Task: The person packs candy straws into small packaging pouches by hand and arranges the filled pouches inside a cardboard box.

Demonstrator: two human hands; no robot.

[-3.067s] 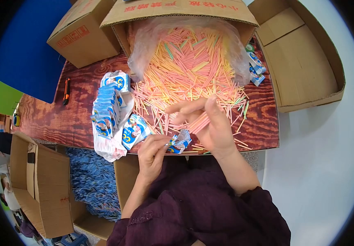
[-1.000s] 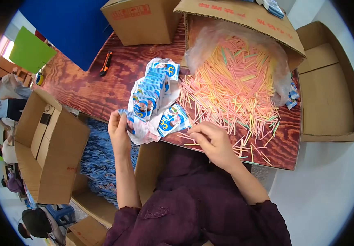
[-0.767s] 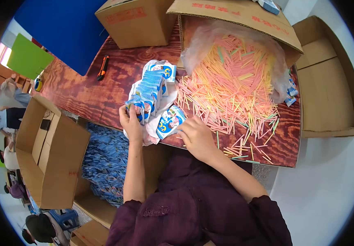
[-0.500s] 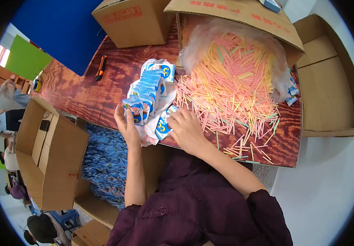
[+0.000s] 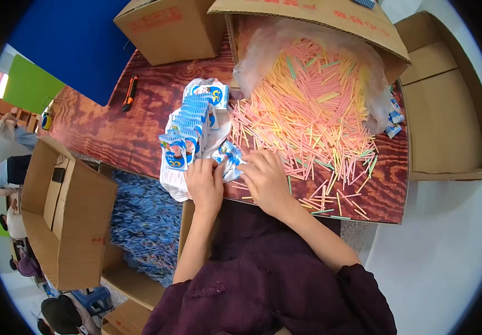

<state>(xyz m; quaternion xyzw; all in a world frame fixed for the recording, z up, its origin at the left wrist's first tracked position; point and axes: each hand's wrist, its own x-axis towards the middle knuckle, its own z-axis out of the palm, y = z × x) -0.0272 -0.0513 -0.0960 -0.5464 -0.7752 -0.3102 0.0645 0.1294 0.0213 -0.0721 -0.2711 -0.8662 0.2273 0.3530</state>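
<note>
Between my two hands is a small blue-and-white printed packet (image 5: 228, 158) at the table's front edge. My left hand (image 5: 204, 183) has its fingers closed on the packet's left side. My right hand (image 5: 265, 180) pinches the packet's right side, with part of it hidden under the fingers. Just beyond my left hand, a row of overlapping blue-and-white packets (image 5: 188, 125) lies on a white cloth or bag (image 5: 172, 180). To the right spreads a heap of thin pink, yellow and green sticks (image 5: 319, 106), spilling out of a plastic bag (image 5: 263, 50) in a tipped carton (image 5: 308, 14).
An orange-and-black box cutter (image 5: 130, 94) lies on the wood-patterned table (image 5: 96, 120). Cardboard boxes stand behind (image 5: 171, 33), at right (image 5: 447, 106) and at left (image 5: 79, 218). Below the table edge, a box holds many blue wrappers (image 5: 143, 223). Other people are at far left.
My left hand has left the row's near end and moved right to the packet beside my right hand. The view has shifted slightly.
</note>
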